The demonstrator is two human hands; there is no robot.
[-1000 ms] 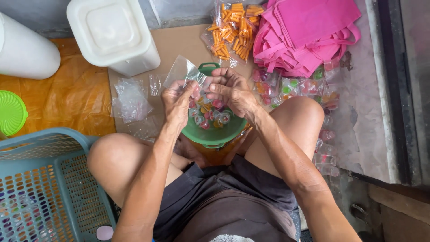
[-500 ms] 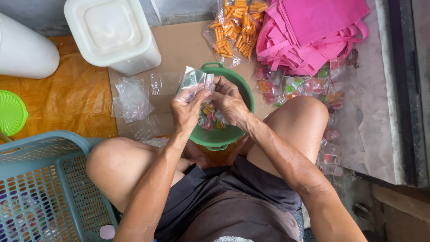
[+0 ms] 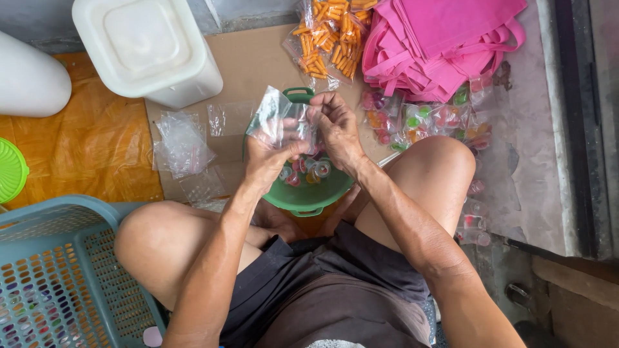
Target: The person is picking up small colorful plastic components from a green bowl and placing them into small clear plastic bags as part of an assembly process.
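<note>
- Down low on the left, a big blue basket (image 3: 58, 277) sits by our knee.
- Far off, a white tub (image 3: 148, 48) and pink bags (image 3: 445, 38) sit.
- Between our knees, a green bowl (image 3: 309, 196) holds little colourful cups.
- Above it, our left hand (image 3: 271, 158) and right hand (image 3: 335, 129) pinch a clear bag (image 3: 277, 116).

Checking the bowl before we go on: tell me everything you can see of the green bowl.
The green bowl is round, plastic-looking, with a loop handle at its far rim and a small tab at the near rim. It sits upright on the floor between the person's knees, holding small clear cups of coloured jelly. Both hands hold a clear bag above it, hiding most of it.
</note>
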